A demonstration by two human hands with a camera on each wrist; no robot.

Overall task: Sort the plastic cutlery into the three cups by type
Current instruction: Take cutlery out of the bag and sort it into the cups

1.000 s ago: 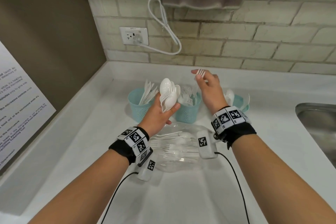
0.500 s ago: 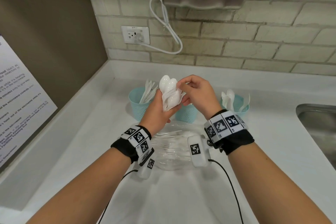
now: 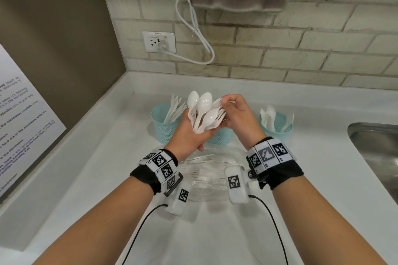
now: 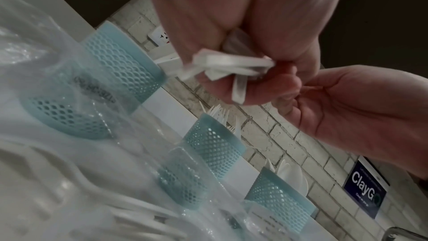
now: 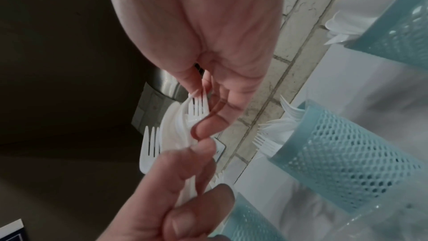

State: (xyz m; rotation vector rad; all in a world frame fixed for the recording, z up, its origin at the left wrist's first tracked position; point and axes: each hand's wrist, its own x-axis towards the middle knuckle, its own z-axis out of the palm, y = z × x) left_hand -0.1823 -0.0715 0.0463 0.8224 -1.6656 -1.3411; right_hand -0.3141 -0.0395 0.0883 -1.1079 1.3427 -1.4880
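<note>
My left hand (image 3: 189, 133) grips a bunch of white plastic spoons and forks (image 3: 203, 112) by their handles (image 4: 229, 67), heads up, above the middle cup. My right hand (image 3: 233, 114) reaches into the bunch and pinches a fork (image 5: 197, 109) by its head. Three teal mesh cups stand in a row: the left cup (image 3: 164, 123) holds knives, the middle cup (image 3: 221, 135) is mostly hidden behind my hands and holds forks (image 4: 219, 113), the right cup (image 3: 277, 126) holds spoons.
A clear plastic bag (image 3: 204, 174) with more white cutlery lies on the white counter (image 3: 107, 168) below my wrists. A steel sink (image 3: 379, 148) is at the right. A wall outlet (image 3: 159, 42) with a white cord hangs on the brick wall behind.
My right hand came back from over the middle cup, where it held a fork, to the bunch in my left hand and now pinches another fork there.
</note>
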